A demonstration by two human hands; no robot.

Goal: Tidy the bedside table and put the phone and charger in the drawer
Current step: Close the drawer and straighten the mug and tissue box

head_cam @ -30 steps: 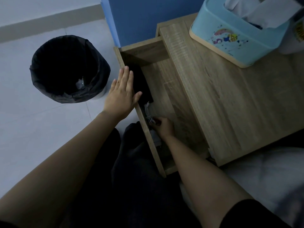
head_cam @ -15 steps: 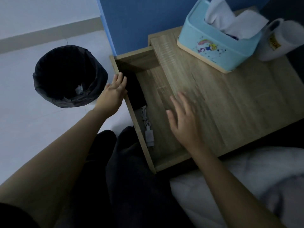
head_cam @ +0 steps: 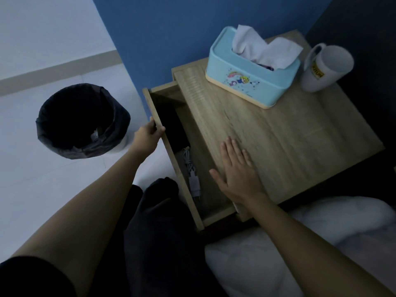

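Two hands working: left hand gripping front panel of open light-wood drawer, right hand lying flat, open, on wooden counter. Dark phone and grey charger with coiled cable lying inside drawer, frame centre. Risk: closing fast, left fingers wrapping panel edge getting pinched.

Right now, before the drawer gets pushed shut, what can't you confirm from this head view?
- Phone: only a dark slab in the drawer, lost in shadow.
- Charger: cable's far end fades into that shadow.
- Bin: contents too dark.
- Mug: label blurred.
- Left hand: fingertips hidden behind the drawer front.
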